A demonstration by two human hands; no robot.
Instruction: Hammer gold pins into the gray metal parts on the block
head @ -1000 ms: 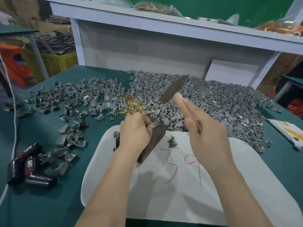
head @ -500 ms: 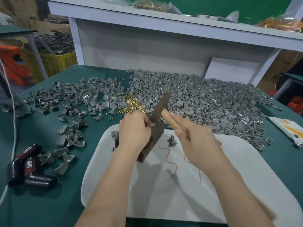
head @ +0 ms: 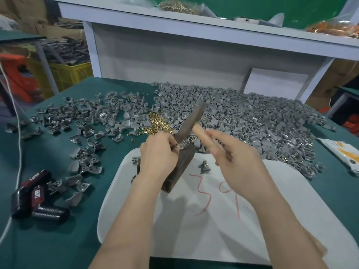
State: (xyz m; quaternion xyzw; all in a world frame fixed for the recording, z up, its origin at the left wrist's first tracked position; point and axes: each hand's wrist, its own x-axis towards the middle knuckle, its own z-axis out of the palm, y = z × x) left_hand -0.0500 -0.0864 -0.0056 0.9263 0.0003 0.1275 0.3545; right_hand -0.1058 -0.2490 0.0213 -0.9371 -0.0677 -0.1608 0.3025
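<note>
Head view: on the near white board (head: 194, 230) stands the block (head: 182, 167). The left hand (head: 159, 150) pinches a gray part (head: 183, 146) on its top. The right hand (head: 235, 158), just right, grips the hammer (head: 191, 122), whose head is down at that part. Gold pins (head: 157, 123) lie beyond.

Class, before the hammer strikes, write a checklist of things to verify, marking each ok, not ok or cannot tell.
1. Right hand grips hammer: ok.
2. Left hand holds gray part on block: ok.
3. Gold pins at hand: ok.
4. One seated upright in part: cannot tell, fingers hide it.
5. Left fingertips clear of hammer head: not ok, right beside it.
6. Block on white board: ok.
</note>
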